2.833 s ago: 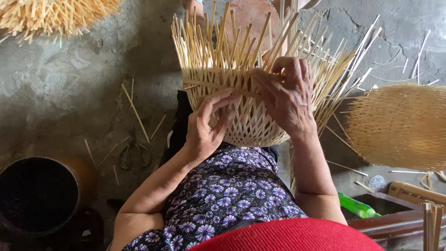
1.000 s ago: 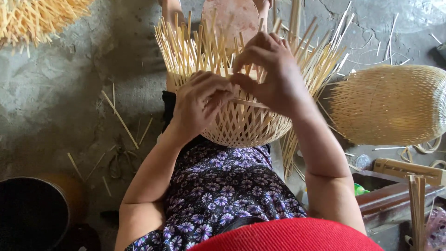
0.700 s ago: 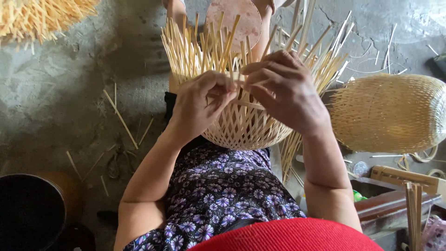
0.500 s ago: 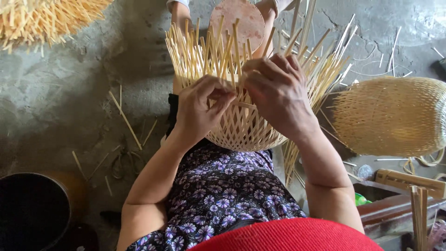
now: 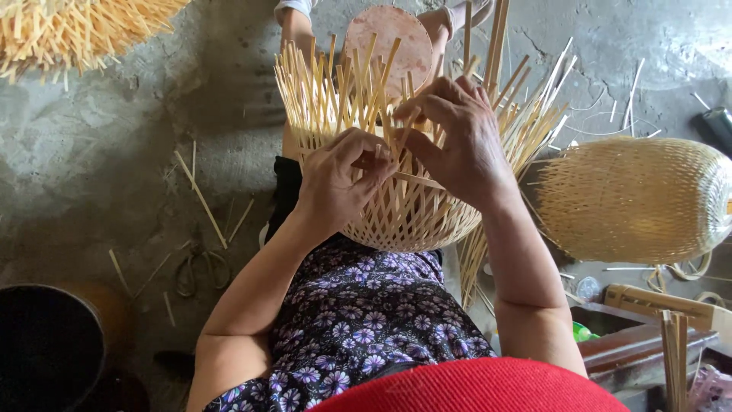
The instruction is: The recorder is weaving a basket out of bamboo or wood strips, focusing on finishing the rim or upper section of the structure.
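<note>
Over grey concrete floor [image 5: 91,152], both hands pinch thin strips on the half-woven basket [image 5: 404,214]: left hand [image 5: 339,179], right hand [image 5: 457,145]; light, springy, best gripped near the weave.

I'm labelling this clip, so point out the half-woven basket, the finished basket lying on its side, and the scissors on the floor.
half-woven basket [image 5: 412,217]: head view, on its woven lower wall.
finished basket [image 5: 633,200]: head view, middle of its woven side.
scissors [image 5: 200,267]: head view, between the handle loops.
</note>
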